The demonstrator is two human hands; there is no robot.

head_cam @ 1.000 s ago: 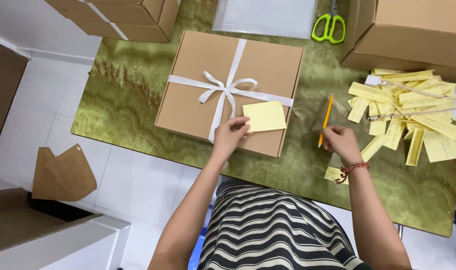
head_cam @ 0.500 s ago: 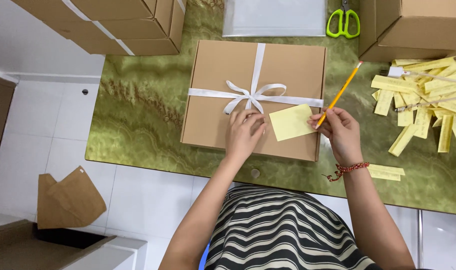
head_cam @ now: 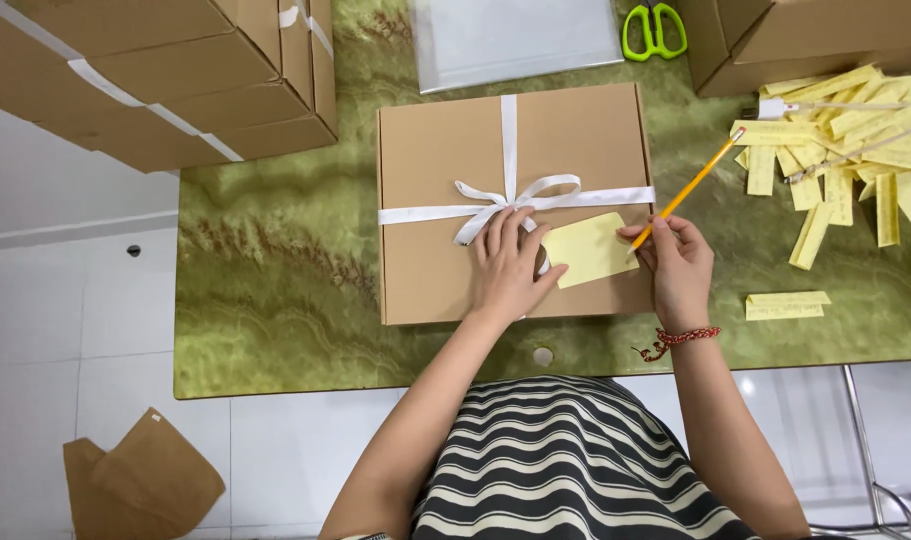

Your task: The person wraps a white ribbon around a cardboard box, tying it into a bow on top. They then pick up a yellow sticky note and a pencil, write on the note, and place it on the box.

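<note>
A flat brown cardboard box (head_cam: 435,160) tied with a white ribbon bow (head_cam: 515,198) lies on the green marbled table (head_cam: 275,260). A pale yellow note (head_cam: 590,248) rests on the box's lower right part. My left hand (head_cam: 510,265) lies flat on the lid, its fingers touching the note's left edge and the bow. My right hand (head_cam: 680,268) holds a yellow pencil (head_cam: 693,187), its lower end at the note's right edge. A red string bracelet is on my right wrist.
Several yellow paper strips (head_cam: 855,140) are piled at the right, one lone strip (head_cam: 785,305) nearer me. Green-handled scissors (head_cam: 655,30) and a clear sheet (head_cam: 520,38) lie at the back. Stacked cardboard boxes stand at the back left (head_cam: 175,80) and back right (head_cam: 815,40).
My right hand picked the pencil up from the table and carried it to the note. My left hand settled flat on the note's left side. The camera shifted toward the box.
</note>
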